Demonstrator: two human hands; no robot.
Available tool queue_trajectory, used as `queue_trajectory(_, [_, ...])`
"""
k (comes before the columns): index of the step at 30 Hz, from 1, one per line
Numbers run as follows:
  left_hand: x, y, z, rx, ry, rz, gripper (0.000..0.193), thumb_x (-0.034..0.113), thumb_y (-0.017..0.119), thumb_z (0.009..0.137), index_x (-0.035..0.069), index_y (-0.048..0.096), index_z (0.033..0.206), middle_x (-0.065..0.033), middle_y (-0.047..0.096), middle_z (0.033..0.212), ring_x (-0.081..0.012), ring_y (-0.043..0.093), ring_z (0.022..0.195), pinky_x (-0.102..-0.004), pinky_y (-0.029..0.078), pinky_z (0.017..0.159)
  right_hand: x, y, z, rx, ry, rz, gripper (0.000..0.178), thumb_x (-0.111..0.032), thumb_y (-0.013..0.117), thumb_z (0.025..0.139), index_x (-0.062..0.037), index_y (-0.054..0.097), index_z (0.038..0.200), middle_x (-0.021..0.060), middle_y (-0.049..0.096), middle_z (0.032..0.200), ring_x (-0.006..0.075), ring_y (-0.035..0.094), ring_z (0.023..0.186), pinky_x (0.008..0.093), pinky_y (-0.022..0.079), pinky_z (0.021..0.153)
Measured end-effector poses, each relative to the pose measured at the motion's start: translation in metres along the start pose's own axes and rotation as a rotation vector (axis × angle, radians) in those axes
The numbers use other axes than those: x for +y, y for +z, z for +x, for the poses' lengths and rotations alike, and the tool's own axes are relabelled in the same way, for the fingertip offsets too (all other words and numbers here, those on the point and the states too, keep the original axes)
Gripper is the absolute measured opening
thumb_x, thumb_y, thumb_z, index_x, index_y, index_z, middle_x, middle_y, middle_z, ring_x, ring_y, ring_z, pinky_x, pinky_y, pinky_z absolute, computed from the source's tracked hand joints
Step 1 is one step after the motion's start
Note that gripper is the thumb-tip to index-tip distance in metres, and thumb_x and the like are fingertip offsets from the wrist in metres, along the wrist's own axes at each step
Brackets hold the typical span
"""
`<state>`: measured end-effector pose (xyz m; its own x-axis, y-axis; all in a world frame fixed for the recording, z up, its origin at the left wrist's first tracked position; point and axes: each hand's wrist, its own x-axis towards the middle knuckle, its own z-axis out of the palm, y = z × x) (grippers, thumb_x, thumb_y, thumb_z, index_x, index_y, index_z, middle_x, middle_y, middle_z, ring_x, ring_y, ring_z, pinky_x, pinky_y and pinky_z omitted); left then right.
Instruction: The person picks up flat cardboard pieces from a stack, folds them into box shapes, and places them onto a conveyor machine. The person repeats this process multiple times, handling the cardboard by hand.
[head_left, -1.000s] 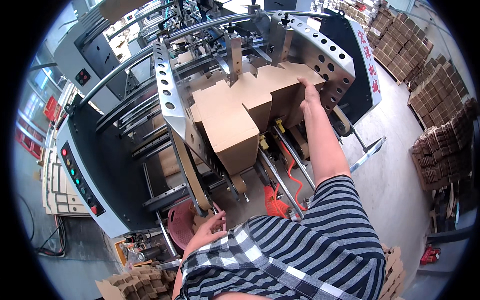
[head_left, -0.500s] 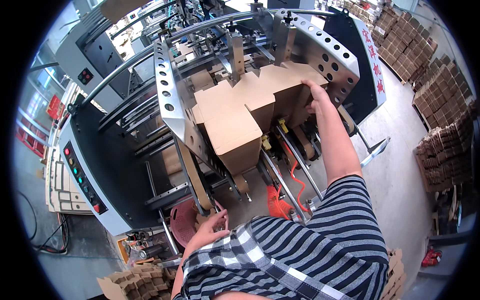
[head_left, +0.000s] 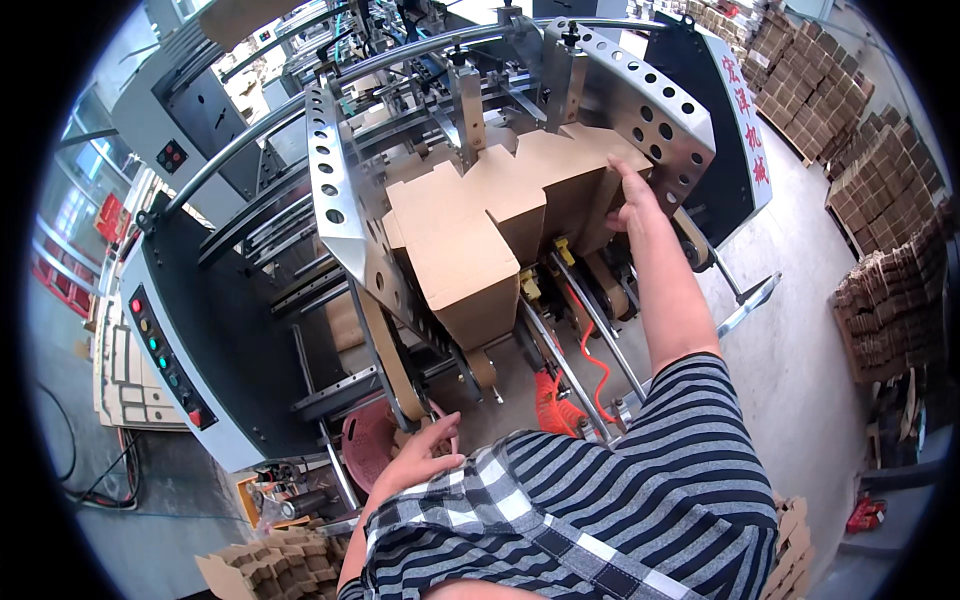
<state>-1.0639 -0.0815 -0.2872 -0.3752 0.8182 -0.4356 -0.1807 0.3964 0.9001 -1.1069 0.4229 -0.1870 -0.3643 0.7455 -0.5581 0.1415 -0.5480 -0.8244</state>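
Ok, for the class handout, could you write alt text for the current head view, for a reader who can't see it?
A person's right hand is at the right end of brown cardboard between two perforated metal plates on a machine; the left hand, holding nothing visible, is near a pink basket. Stacks of flat cardboard stand at right.

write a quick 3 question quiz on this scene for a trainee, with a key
1. Which hand touches the cardboard on the machine?
a) left only
b) right only
c) both
2. True or false: the pink basket is to the left of the orange hose.
3. Fill the gap: the metal plate left of the cardboard has a row of round ____.

Key: 1. b, the right hand; the left hand is down near the pink basket. 2. True. 3. Holes.
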Motion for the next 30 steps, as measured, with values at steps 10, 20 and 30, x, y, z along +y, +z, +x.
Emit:
queue_trajectory(10, [-0.009,-0.003,0.003,-0.017,-0.012,-0.028,0.078,0.018,0.075,0.080,0.003,0.033,0.145,-0.0174,0.049,0.131,-0.0245,0.048,0.123,-0.0349,0.038,0.103,-0.005,0.004,0.049,-0.048,0.002,0.044,0.092,-0.057,0.068,0.073,-0.0112,0.033,0.145,0.0184,0.024,0.153,0.0434,0.025,0.137,0.0679,0.020,0.102])
queue_trajectory(20, [0.015,-0.006,0.007,-0.031,0.075,0.175,0.078,0.024,0.075,0.080,-0.002,0.035,0.142,-0.0145,0.055,0.120,-0.0192,0.051,0.110,-0.0311,0.040,0.097,-0.025,0.006,0.044,0.106,-0.007,0.164,0.092,-0.061,0.066,0.072,-0.0155,0.033,0.145,0.0156,0.028,0.152,0.0409,0.025,0.137,0.0677,0.015,0.104])
queue_trajectory(30, [0.014,0.000,0.006,0.025,0.096,0.283,0.080,0.037,0.072,0.079,0.005,0.037,0.143,-0.0169,0.047,0.139,-0.0269,0.050,0.123,-0.0357,0.042,0.097,-0.024,0.013,0.019,0.038,-0.014,0.207,0.093,-0.060,0.066,0.072,-0.0154,0.031,0.146,0.0156,0.028,0.152,0.0409,0.025,0.137,0.0665,0.016,0.104])
